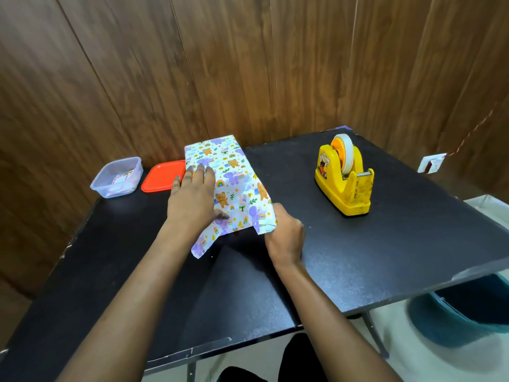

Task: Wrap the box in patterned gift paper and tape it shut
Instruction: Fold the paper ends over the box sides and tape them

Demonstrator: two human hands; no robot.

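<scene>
I would say a plain room in a home or small office: a wood-panelled wall [248, 64], a black table [385, 244] on thin metal legs, a cartoon-printed tape dispenser [344, 186], a plastic food box [117, 177] and a wall socket [431, 164].

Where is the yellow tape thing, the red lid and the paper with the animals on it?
tape dispenser [330, 191]: head view, on its yellow front side.
red lid [164, 176]: head view, on the middle of its top.
gift paper [237, 188]: head view, on its flat top face.
</scene>
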